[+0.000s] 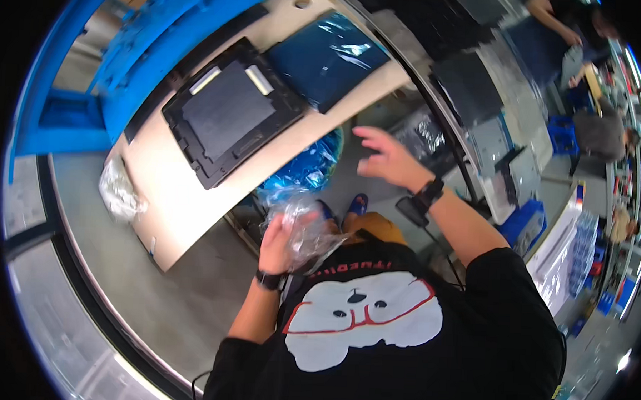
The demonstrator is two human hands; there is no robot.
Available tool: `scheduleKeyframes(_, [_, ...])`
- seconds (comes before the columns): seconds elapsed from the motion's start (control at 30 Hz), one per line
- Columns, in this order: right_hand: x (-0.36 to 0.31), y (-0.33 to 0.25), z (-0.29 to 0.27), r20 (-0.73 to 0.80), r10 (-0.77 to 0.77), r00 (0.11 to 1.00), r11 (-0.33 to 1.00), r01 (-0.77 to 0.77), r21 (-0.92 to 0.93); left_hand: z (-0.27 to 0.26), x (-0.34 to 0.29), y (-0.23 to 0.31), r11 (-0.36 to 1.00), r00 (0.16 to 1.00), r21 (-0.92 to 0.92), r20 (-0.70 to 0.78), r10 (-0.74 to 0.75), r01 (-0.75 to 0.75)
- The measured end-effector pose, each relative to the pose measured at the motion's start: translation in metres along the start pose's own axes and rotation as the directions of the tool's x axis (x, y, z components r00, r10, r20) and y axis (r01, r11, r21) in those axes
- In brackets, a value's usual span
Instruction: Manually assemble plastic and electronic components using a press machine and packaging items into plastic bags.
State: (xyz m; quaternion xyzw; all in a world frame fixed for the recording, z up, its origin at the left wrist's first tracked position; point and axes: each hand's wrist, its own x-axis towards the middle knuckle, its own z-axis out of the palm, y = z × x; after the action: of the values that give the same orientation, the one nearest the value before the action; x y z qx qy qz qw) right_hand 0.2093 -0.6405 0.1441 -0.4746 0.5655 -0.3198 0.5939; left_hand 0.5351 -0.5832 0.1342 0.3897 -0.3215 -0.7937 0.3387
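Note:
My left hand (276, 242) is closed on a crumpled clear plastic bag (310, 237) just in front of my body. My right hand (392, 160) is held up in the air with its fingers apart and nothing in it. Between my hands and a little beyond them is a bin or stool covered in shiny blue plastic (309, 164), partly hidden by the table edge. On the table a black molded tray (214, 175) bears a flat dark grey panel (230, 110) with two pale strips along its far edge. Beside it lies a dark teal sheet-like stack (325, 61) with glossy film on top.
The pale wooden table (164, 214) runs diagonally, with a blue frame (155, 50) behind it. A whitish plastic bag (121, 189) hangs at its left end. To the right, another bench carries black panels (468, 88); a blue crate (525, 225) is below. Other people work farther right.

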Motion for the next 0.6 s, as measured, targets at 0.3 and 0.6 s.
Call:
scheduleKeyframes(0.3, [-0.119,0.023,-0.008,-0.115,-0.067,0.991,0.768,0.125,0.628,0.126,0.119,0.035,0.886,0.859,-0.257,0.452,-0.242,0.385])
scheduleKeyframes(0.6, [-0.188,0.016,0.043,-0.831,0.185,0.524,0.8,0.411,0.437,0.169,0.108,-0.015,0.926,0.621,0.368,0.709,-0.334,0.078])
